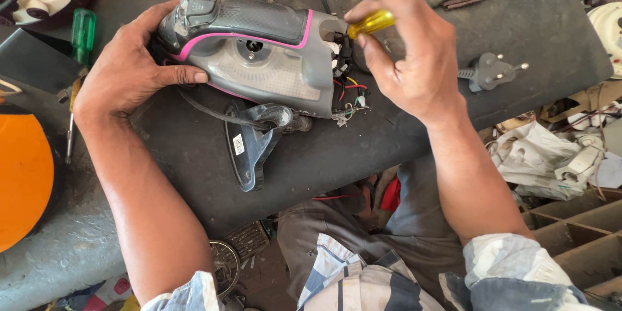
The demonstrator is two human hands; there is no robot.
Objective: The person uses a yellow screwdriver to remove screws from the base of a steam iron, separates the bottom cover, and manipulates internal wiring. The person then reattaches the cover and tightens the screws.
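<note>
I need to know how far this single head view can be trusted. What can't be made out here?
- Tip of the yellow-handled screwdriver: hidden inside the grey and pink iron, behind the right hand.
- The iron's front end: covered by the left hand.
- Orange disc: cut off by the left edge.
- Loose wires: too small to trace.

Yellow screwdriver (370,23) tip hidden behind iron (259,52), orange disc (23,178) cut off at left edge

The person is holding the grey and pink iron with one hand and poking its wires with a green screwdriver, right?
Not quite. In the head view, the screwdriver in the right hand is yellow. The left hand does hold the grey and pink iron. The green screwdriver lies on the table untouched.
</note>
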